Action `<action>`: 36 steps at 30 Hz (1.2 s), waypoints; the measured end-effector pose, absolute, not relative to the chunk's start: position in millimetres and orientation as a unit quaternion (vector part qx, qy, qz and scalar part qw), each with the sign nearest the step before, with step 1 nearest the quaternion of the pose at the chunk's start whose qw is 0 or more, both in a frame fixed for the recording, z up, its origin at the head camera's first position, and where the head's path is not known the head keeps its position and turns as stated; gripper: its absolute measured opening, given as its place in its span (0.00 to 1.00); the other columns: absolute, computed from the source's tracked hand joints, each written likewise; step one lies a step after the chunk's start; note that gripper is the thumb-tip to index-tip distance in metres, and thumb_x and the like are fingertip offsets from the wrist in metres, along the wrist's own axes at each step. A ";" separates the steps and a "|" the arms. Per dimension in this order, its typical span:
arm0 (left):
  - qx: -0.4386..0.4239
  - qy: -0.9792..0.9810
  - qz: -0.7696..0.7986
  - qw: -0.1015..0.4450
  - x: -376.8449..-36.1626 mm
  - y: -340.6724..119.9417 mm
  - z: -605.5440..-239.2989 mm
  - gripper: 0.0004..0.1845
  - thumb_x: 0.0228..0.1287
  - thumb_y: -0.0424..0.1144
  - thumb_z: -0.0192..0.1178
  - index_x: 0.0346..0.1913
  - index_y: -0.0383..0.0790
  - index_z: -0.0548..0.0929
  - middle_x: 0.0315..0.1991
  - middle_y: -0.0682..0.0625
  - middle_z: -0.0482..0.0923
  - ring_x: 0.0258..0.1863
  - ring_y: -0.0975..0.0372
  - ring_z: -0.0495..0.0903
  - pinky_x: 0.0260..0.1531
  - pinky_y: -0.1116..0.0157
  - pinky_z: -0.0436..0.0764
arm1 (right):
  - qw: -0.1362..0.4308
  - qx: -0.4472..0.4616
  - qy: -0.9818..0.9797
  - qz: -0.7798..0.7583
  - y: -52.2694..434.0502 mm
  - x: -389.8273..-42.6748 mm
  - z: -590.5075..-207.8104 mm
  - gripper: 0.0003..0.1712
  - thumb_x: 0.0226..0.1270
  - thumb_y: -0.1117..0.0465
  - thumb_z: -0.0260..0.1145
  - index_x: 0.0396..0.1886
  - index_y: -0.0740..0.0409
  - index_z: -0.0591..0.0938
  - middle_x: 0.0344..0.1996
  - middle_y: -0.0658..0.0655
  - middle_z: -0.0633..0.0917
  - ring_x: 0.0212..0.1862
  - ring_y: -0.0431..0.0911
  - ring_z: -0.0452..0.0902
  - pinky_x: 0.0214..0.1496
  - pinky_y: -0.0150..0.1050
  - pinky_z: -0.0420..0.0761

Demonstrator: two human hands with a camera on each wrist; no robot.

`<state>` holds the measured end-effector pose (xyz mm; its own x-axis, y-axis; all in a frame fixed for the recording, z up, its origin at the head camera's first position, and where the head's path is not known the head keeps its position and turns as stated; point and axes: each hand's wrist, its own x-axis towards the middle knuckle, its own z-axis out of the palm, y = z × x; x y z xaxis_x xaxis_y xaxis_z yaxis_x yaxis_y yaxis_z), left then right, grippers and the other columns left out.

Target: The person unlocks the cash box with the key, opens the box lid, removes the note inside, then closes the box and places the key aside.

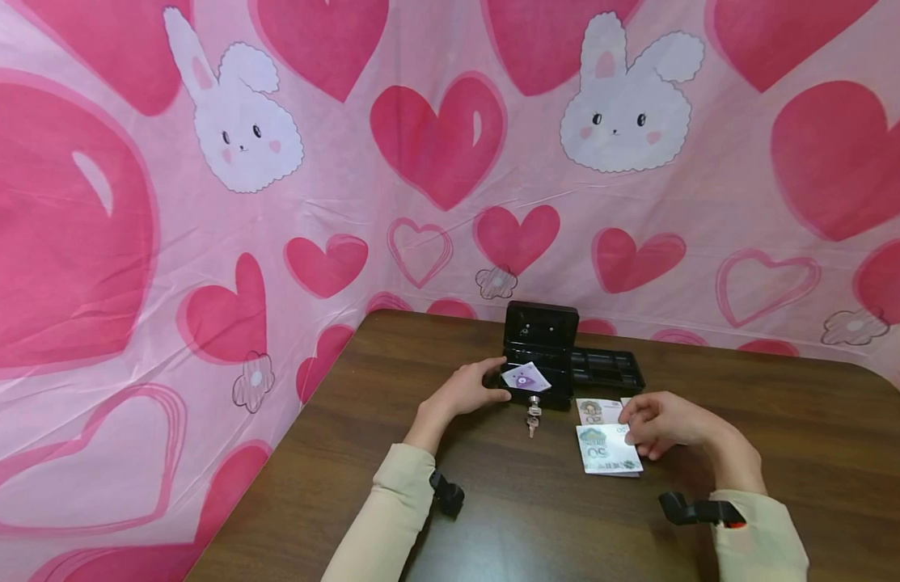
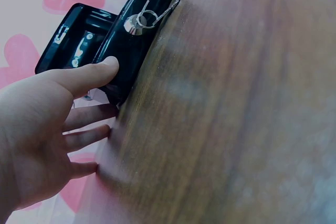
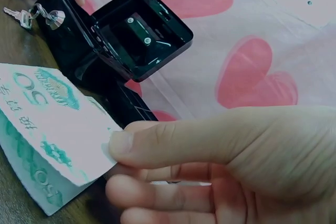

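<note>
A small black cash box (image 1: 547,386) stands open on the brown table (image 1: 508,525), lid (image 1: 541,326) upright. A purple-printed note (image 1: 526,377) lies inside. Keys (image 1: 533,414) hang from the front lock. My left hand (image 1: 496,384) grips the box's front left corner, thumb on the front face (image 2: 131,51) and fingers along the side. To the right, my right hand (image 1: 627,428) pinches the edge of a green "50" banknote (image 1: 608,451) between thumb and fingers. In the right wrist view the thumb presses on that banknote (image 3: 47,129).
A black coin tray (image 1: 606,369) lies on the table right of the box. Another note (image 1: 598,411) lies just behind the green one. A pink sheet with hearts and rabbits (image 1: 435,162) hangs behind and to the left. The table's left edge (image 1: 275,477) runs diagonally.
</note>
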<state>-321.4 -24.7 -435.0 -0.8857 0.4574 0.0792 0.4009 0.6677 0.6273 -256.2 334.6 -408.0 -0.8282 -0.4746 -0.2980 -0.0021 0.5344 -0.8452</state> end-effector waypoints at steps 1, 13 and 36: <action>0.235 0.912 0.334 0.043 -321.3 -24.7 -435.0 0.37 0.63 0.51 0.66 0.74 0.50 0.67 0.67 0.46 0.75 0.67 0.56 0.73 0.68 0.53 0.71 | 0.258 -0.138 0.839 -0.458 334.9 -256.1 -408.1 0.18 0.65 0.64 0.67 0.49 0.70 0.75 0.29 0.54 0.83 0.28 0.44 0.80 0.31 0.39 0.85; 0.233 0.912 0.335 0.045 -320.9 -24.2 -434.1 0.37 0.63 0.50 0.66 0.74 0.49 0.68 0.67 0.46 0.75 0.67 0.55 0.73 0.68 0.52 0.71 | 0.249 -0.103 0.860 -0.434 328.7 -251.8 -406.1 0.27 0.64 0.59 0.70 0.58 0.69 0.77 0.27 0.54 0.82 0.25 0.44 0.79 0.31 0.39 0.85; 0.235 0.911 0.335 0.043 -320.5 -23.4 -433.2 0.36 0.64 0.50 0.66 0.74 0.49 0.68 0.67 0.46 0.75 0.67 0.56 0.74 0.68 0.53 0.71 | 0.203 -0.080 0.894 -0.392 323.4 -250.9 -402.1 0.33 0.62 0.58 0.72 0.65 0.64 0.75 0.29 0.57 0.78 0.21 0.45 0.75 0.24 0.39 0.82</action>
